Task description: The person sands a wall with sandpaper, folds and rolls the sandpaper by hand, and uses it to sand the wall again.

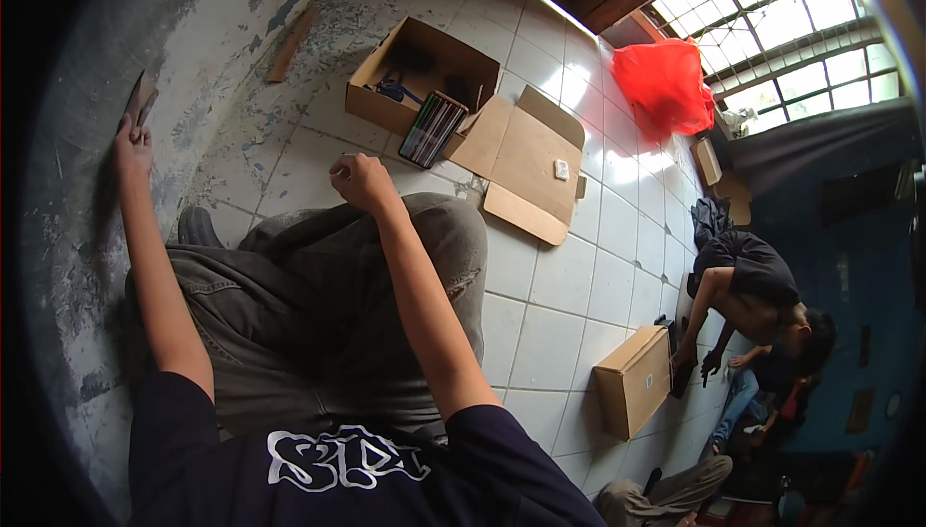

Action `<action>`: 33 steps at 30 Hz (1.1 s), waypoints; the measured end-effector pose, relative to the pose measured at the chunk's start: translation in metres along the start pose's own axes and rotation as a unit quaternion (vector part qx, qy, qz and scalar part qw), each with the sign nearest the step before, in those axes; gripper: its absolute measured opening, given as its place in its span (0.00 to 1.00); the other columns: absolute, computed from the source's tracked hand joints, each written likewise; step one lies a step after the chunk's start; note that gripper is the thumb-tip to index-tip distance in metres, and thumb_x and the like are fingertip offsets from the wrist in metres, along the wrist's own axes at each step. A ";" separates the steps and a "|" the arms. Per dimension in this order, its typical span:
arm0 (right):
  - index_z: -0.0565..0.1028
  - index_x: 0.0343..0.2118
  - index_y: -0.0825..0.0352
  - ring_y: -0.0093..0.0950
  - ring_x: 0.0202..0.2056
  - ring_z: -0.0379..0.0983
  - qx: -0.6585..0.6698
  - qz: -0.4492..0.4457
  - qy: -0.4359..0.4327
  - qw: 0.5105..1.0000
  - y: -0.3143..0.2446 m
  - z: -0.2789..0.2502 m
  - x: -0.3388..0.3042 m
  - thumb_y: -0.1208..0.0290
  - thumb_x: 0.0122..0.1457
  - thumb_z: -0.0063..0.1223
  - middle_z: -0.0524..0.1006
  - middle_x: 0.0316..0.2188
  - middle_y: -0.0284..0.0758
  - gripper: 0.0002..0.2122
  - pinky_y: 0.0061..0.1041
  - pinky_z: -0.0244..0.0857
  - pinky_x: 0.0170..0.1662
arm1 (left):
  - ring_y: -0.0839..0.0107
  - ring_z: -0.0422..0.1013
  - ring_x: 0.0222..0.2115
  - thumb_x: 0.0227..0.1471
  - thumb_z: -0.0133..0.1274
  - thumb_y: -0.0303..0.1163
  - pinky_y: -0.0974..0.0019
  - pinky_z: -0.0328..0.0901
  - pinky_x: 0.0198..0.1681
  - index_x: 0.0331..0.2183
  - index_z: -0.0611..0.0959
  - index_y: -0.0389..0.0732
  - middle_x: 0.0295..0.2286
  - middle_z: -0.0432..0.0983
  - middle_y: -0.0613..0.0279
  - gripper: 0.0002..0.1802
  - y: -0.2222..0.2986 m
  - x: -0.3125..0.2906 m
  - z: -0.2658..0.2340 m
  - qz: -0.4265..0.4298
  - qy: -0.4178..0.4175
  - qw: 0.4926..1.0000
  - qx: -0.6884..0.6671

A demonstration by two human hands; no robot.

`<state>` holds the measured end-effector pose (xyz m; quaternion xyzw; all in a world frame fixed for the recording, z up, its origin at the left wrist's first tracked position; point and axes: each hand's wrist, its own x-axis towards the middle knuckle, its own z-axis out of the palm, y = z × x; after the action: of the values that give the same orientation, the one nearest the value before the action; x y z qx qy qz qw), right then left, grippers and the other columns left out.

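My left hand (133, 146) is raised against the peeling wall (227, 21), fingers closed around a scraper (142, 103). Its thin, pointed metal blade lies close to the wall's surface; the handle is hidden in my grip. Over my bent knee hovers my right hand (365, 180), its fingers curled in. Whether anything is inside that fist I cannot make out. Flakes of old paint (323, 69) are scattered on the tiles along the foot of the wall.
An open cardboard box (381, 108) holds dark items; a stack of thin cases (434, 130) leans beside it. Flattened cardboard (531, 156) lies nearby with a small white object (561, 169). At right, a person (748, 281) bends by another box (632, 382). A red bag (661, 88) stands near the window.
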<state>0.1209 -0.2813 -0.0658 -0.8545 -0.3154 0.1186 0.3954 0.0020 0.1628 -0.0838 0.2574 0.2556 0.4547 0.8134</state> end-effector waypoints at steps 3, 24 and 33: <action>0.77 0.25 0.65 0.39 0.29 0.74 -0.007 0.003 0.001 1.000 0.006 -0.003 -0.002 0.72 0.42 0.51 0.76 0.22 0.40 0.07 0.33 0.68 0.35 | 0.82 0.51 0.17 0.47 0.55 0.30 0.76 0.55 0.29 0.40 0.73 0.39 0.18 0.57 0.73 0.17 0.001 -0.022 -0.020 -0.008 0.026 0.999 0.027; 0.77 0.25 0.65 0.38 0.28 0.74 0.003 0.000 0.005 1.000 0.004 0.001 0.000 0.72 0.42 0.51 0.76 0.23 0.40 0.07 0.32 0.68 0.35 | 0.79 0.62 0.21 0.44 0.57 0.34 0.76 0.60 0.29 0.27 0.74 0.42 0.18 0.65 0.69 0.10 -0.036 0.055 0.023 -0.037 -0.001 0.989 0.140; 0.77 0.24 0.64 0.40 0.29 0.73 0.000 0.011 -0.011 1.000 0.008 0.001 0.003 0.71 0.41 0.51 0.76 0.23 0.41 0.06 0.34 0.68 0.36 | 0.81 0.57 0.19 0.44 0.58 0.31 0.77 0.56 0.25 0.34 0.75 0.41 0.17 0.59 0.73 0.13 0.009 -0.013 -0.039 -0.009 -0.021 0.995 0.098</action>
<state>0.1258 -0.2829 -0.0722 -0.8565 -0.3103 0.1319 0.3909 -0.0345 0.1623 -0.1042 0.3432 0.2846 0.4145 0.7933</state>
